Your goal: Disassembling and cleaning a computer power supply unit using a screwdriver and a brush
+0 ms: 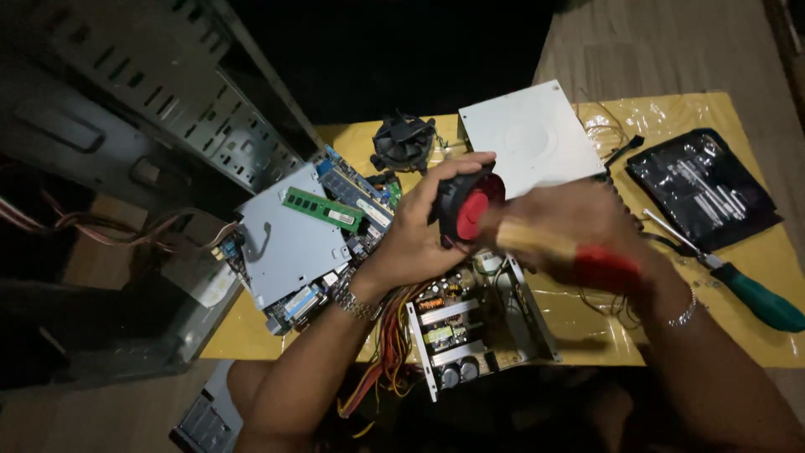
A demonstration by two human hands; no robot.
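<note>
My left hand (417, 226) grips a small black fan with a red hub (466, 204), held above an open power supply unit (470, 323) with bare circuit boards and coloured wires. My right hand (579, 222) holds a brush with a wooden handle and red band (563, 252), its head against the fan; the hand is blurred. A metal watch is on my left wrist and a bracelet on my right.
A yellow plastic sheet (755, 335) covers the table. On it lie a green memory stick (322, 208) on a grey drive, a motherboard, a black cooler fan (404, 141), a white metal cover (530, 134), a green-handled screwdriver (755, 294) and a black tool pouch (704, 186). An open computer case (151, 117) stands at left.
</note>
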